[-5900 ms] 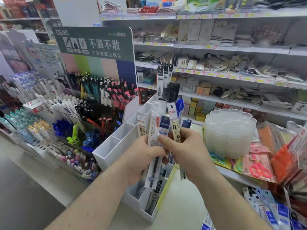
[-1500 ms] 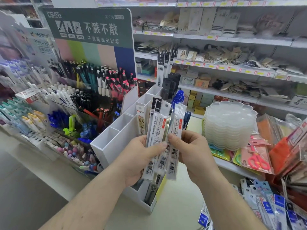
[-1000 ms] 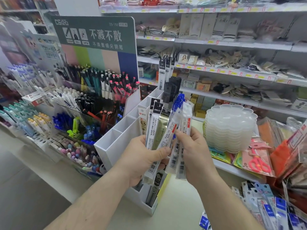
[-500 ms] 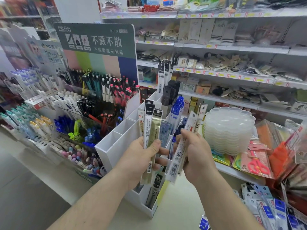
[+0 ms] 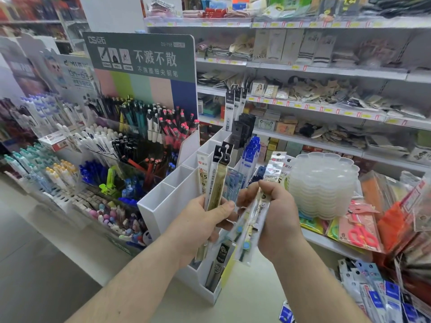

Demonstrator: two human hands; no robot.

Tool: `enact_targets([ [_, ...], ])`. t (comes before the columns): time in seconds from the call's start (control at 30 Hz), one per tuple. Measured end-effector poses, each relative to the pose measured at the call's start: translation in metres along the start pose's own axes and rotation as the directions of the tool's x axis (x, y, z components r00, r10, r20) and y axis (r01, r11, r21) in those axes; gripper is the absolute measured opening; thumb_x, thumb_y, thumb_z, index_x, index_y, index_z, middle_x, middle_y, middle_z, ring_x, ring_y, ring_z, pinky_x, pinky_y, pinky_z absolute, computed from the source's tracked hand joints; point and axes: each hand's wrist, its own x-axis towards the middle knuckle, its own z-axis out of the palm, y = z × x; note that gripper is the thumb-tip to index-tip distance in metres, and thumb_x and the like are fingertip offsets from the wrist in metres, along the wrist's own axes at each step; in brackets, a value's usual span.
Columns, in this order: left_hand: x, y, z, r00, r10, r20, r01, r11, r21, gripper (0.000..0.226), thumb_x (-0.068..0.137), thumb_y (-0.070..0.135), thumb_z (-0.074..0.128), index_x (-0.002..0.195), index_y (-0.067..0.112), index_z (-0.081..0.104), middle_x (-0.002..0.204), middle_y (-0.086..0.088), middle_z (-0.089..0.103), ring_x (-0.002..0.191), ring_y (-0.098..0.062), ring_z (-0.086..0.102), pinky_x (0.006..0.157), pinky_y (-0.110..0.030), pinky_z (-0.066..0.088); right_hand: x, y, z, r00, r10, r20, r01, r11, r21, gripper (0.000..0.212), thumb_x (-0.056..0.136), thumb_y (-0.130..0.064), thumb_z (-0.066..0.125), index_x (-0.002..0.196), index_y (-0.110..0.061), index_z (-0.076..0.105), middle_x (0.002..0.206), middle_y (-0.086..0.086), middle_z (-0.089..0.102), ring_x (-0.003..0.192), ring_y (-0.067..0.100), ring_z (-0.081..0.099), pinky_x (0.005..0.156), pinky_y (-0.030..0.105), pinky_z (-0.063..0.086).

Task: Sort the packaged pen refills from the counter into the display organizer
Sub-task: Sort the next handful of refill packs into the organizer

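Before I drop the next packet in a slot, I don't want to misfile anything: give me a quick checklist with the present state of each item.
1. Left hand grips its refill packets firmly: ok, thumb pressed across them.
2. Right hand holds a separate bunch of packets: ok, split from the left bunch.
3. Single packet isolated for filing: not ok, the right hand pinches several.
4. Label readable: ok on the left 0.5 packet; cannot tell on the right.
5. White organizer has free slots: ok, the near left compartments look unfilled.
6. Matching slot identified: cannot tell.
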Motion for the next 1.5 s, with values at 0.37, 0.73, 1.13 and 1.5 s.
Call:
enact_targets([
  [0.37,-0.006,-0.005,-0.004,0.985,-0.008,0.17,0.047,0.972,-0.229,0.039,0.075,0.019,0.072,0.111,0.003,0.07,0.098,-0.02,0.071,0.088,-0.034,0.069,0.084,-0.047,0.055,0.001,0.013,0.013,0.995,-0.083,0.06,0.091,0.985,-0.145,0.037,0.096,-0.023,0.043,0.074,-0.021,0.072,0.086,0.012,0.068,0.082,0.029,0.068,0.077,0.043,0.054],
  [0.73,-0.01,-0.012,-0.002,0.995,0.078,-0.068,-0.09,0.977,-0.191,0.03,0.082,0.012,0.073,0.11,0.002,0.065,0.099,-0.017,0.075,0.094,-0.03,0.073,0.088,-0.047,0.058,-0.011,0.01,0.004,0.935,-0.353,-0.012,0.29,0.787,-0.544,0.023,0.082,-0.033,0.078,0.078,-0.011,0.072,0.089,0.026,0.067,0.072,0.026,0.06,0.069,0.046,0.054],
  [1.13,-0.011,-0.015,0.0,0.996,0.054,-0.067,-0.063,0.988,-0.139,0.024,0.088,0.016,0.071,0.112,0.014,0.067,0.101,-0.005,0.077,0.095,-0.022,0.073,0.085,-0.045,0.059,-0.007,0.008,-0.009,0.975,-0.222,0.001,0.214,0.937,-0.278,0.016,0.092,-0.013,0.062,0.098,-0.004,0.073,0.096,0.015,0.076,0.087,0.029,0.075,0.071,0.042,0.062],
  [1.5,-0.007,-0.019,-0.007,0.994,0.035,-0.107,-0.048,0.992,-0.12,0.039,0.068,0.016,0.079,0.106,0.017,0.068,0.101,-0.012,0.076,0.101,-0.041,0.068,0.091,-0.065,0.05,0.0,0.011,-0.006,0.951,-0.306,-0.052,0.299,0.948,-0.106,0.025,0.075,-0.024,0.068,0.093,-0.008,0.074,0.091,0.016,0.075,0.083,0.03,0.073,0.074,0.048,0.062],
])
